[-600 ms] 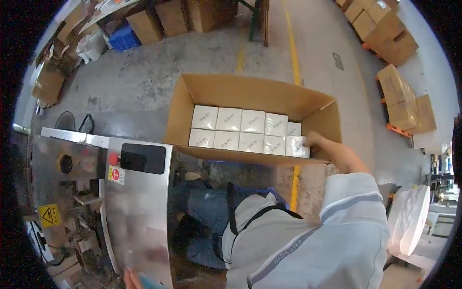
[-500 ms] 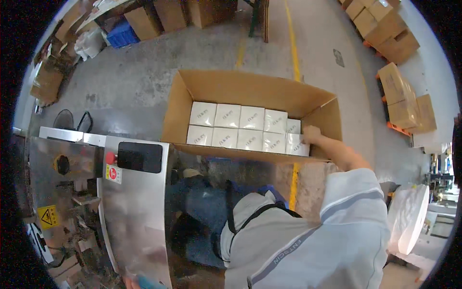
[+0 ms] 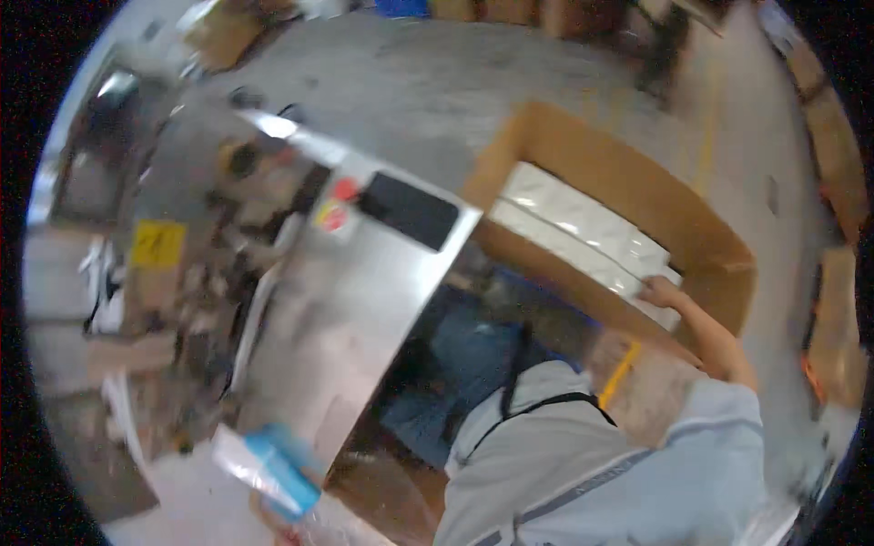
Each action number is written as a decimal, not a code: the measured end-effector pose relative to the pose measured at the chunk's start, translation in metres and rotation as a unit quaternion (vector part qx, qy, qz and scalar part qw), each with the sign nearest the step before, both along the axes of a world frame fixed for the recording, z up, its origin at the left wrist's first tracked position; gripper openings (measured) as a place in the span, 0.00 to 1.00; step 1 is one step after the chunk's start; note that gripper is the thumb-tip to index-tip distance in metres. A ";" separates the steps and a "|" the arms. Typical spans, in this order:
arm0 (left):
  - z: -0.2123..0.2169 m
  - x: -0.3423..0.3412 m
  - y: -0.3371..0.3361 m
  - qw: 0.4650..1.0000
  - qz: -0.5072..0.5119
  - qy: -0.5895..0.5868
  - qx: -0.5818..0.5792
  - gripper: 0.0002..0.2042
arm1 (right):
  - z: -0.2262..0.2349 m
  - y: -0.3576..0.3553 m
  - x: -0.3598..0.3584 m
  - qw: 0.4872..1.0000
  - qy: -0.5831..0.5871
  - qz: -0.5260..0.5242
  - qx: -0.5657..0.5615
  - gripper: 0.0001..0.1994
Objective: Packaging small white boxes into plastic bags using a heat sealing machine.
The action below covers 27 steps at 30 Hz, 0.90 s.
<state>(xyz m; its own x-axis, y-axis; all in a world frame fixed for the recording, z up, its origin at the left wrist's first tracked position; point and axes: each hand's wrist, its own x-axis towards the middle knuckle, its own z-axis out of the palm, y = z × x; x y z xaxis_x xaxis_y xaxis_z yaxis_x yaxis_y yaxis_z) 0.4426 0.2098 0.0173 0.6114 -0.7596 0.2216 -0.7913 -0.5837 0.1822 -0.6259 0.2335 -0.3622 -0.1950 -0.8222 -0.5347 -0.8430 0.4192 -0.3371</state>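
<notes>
Concrete flr [image 3: 401, 73], rect. cardboard box [image 3: 624, 159], R hand [image 3: 663, 293] on glossy white pkgs [image 3: 583, 217]

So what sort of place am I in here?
Probably a packing area in a factory or warehouse. In view are a steel machine with a red button, an open carton holding rows of white packs, and a yellow floor line.

Worn on the head, the wide fisheye camera looks steeply down from close above. The steel machine top's [image 3: 350, 309] far right corner falls near mid-view, just beside the carton's [image 3: 628, 156] near left corner.
</notes>
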 end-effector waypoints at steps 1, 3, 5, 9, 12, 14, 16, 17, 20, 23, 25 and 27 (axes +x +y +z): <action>-0.016 0.011 0.012 0.998 -0.048 -0.026 0.006 0.19 | 0.022 -0.032 0.012 1.000 0.006 0.009 0.020 0.22; -0.026 0.023 0.006 0.984 -0.160 -0.073 0.034 0.19 | 0.071 -0.067 0.027 0.991 -0.115 -0.060 0.019 0.23; -0.015 -0.028 -0.056 0.955 -0.259 -0.136 0.040 0.21 | 0.168 -0.110 0.076 0.983 -0.056 -0.144 0.101 0.27; -0.013 -0.003 -0.109 0.955 -0.033 0.279 -0.099 0.23 | 0.122 -0.162 0.057 0.974 -0.145 -0.025 -0.170 0.22; -0.003 -0.052 -0.164 0.941 -0.112 0.229 -0.221 0.15 | 0.159 -0.211 0.078 0.972 -0.148 0.011 -0.184 0.20; -0.011 -0.040 -0.157 0.979 -0.027 0.071 -0.190 0.13 | 0.210 -0.227 0.122 0.968 -0.141 0.028 -0.206 0.20; -0.013 -0.052 -0.170 0.974 -0.022 0.098 -0.204 0.11 | 0.219 -0.226 0.116 0.955 -0.156 0.000 -0.251 0.19; -0.013 -0.049 -0.166 0.969 -0.017 0.092 -0.229 0.11 | 0.244 -0.236 0.134 0.954 -0.155 0.014 -0.256 0.19; -0.009 -0.058 -0.169 0.961 0.008 0.075 -0.266 0.11 | 0.300 -0.238 0.165 0.950 -0.162 0.036 -0.265 0.20; -0.004 -0.062 -0.171 0.959 0.040 0.015 -0.279 0.11 | 0.326 -0.255 0.198 0.941 -0.198 0.039 -0.271 0.19; -0.001 -0.064 -0.170 0.957 0.050 -0.022 -0.284 0.12 | 0.350 -0.262 0.235 0.937 -0.207 0.061 -0.273 0.19; 0.007 -0.068 -0.172 0.973 0.043 0.043 -0.221 0.12 | 0.349 -0.271 0.243 0.927 -0.215 0.096 -0.291 0.19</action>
